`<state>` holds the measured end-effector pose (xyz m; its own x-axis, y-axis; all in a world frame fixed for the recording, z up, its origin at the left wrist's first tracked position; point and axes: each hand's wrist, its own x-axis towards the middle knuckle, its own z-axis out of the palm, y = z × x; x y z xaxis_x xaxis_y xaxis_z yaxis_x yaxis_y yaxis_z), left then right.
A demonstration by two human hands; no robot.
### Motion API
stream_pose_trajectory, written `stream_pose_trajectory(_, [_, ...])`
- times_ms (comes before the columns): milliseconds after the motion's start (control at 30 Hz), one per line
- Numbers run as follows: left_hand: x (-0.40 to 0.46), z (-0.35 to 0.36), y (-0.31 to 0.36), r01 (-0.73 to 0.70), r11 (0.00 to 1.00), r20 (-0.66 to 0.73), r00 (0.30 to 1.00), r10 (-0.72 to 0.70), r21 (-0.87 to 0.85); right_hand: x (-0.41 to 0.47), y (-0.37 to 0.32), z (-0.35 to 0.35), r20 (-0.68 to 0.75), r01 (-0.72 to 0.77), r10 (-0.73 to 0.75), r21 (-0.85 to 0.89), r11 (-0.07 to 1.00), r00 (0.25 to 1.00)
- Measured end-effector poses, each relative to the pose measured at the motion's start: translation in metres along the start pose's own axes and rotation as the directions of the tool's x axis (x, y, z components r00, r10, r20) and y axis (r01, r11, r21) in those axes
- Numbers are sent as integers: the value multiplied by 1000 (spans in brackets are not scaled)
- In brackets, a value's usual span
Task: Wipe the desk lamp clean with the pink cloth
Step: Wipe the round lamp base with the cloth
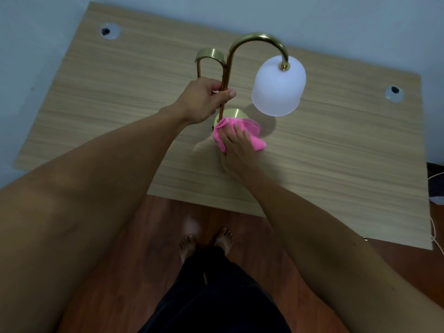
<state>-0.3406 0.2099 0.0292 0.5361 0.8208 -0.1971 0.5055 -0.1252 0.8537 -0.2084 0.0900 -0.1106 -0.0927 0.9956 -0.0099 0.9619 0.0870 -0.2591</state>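
A brass desk lamp (254, 38) with a curved neck stands near the middle of the wooden desk (336, 152). Its frosted white shade (278, 86) hangs on the right. A brass handle loop (210, 55) sits left of the neck. My left hand (204, 99) grips the upright stem above the round brass base (234, 114). My right hand (236, 147) presses the pink cloth (257, 140) onto the front of the base, covering most of it.
Two round cable holes are set in the desk, one at the back left (110, 31) and one at the right (394, 92). A white cable (433, 227) hangs off the desk's right edge. My bare feet (206, 241) stand on the reddish wooden floor below.
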Motion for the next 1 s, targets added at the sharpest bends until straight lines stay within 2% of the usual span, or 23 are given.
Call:
stream_pose_trajectory(67, [0,-2,-1,-1,1000,-1,1000,1,-3,-20,14,-7,-5,132,-132,-16,991,991])
stream_pose_trajectory(100, [0,-2,-2,2,1000,-3,1000,-2,-15,-30,24,-13,-8,152,-152,-10,988,988])
stream_pose_trajectory(233, [1,-1,-4,6,1000,-14,1000,-7,-27,-17,39,-26,-16,-40,41,78,996,999])
stream_pose_trajectory(267, [2,0,-4,10,999,-17,1000,-11,-32,-6,32,-26,-14,-39,40,54,998,999])
stream_pose_trajectory(333, [2,0,-4,17,999,-18,1000,-18,-38,2,18,-22,-20,21,-21,6,1000,1000])
stream_pose_trajectory(467, [2,0,-5,18,998,-14,1000,-19,-55,-30,26,-19,34,173,-176,73,982,984])
stream_pose_trajectory(633, [0,-1,-2,40,999,-10,999,-40,-28,-11,47,-45,49,-31,24,138,990,999])
stream_pose_trajectory(733, [0,0,0,44,999,-8,999,-44,-13,33,37,-43,99,-75,60,158,985,993])
stream_pose_trajectory(800, [1,0,-2,42,999,-11,999,-42,-15,55,33,-44,181,-57,18,216,975,983])
stream_pose_trajectory(900, [1,0,-1,30,1000,-20,999,-31,-7,57,41,-52,224,20,-80,257,966,971])
stream_pose_trajectory(933, [0,0,0,30,1000,-24,999,-30,-5,51,44,-55,214,-8,-56,288,958,975])
stream_pose_trajectory(1000, [0,1,0,24,1000,-22,999,-24,-8,34,46,-55,107,-33,5,258,966,994])
